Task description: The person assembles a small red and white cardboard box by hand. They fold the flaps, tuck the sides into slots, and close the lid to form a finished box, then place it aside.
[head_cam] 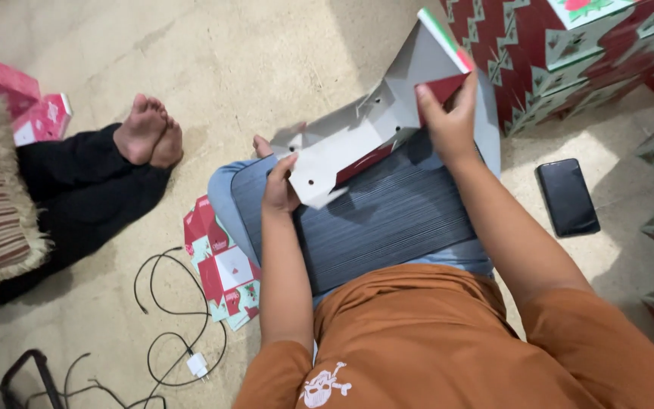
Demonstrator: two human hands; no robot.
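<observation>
1. The flat cardboard box blank (pixel 387 113) is sitting tilted over the person's lap, grey inner side up, with red, green and white print showing along its far edge and on a turned flap.
2. The left hand (pixel 280 185) is pinching the near-left corner of the blank, fingers closing narrow around the edge beside two small punched holes.
3. The right hand (pixel 448 113) is pressing the red flap at the far right, thumb and fingers clamping it flat.
4. Risk here, as I judge it: the blank is bowing between the two grips, so a hard push could be creasing a panel off its score line or tearing a tab.
5. A dark ribbed board (pixel 387 220) is lying across the knees under the blank.
6. To the left on the floor, more printed blanks (pixel 225 265) are lying flat, near a looping black cable and white charger (pixel 197 365).
7. A black phone (pixel 567 197) is resting to the right; finished patterned boxes (pixel 569 53) are stacking up far right.
8. Another person's bare feet (pixel 147 132) are resting far left.
</observation>
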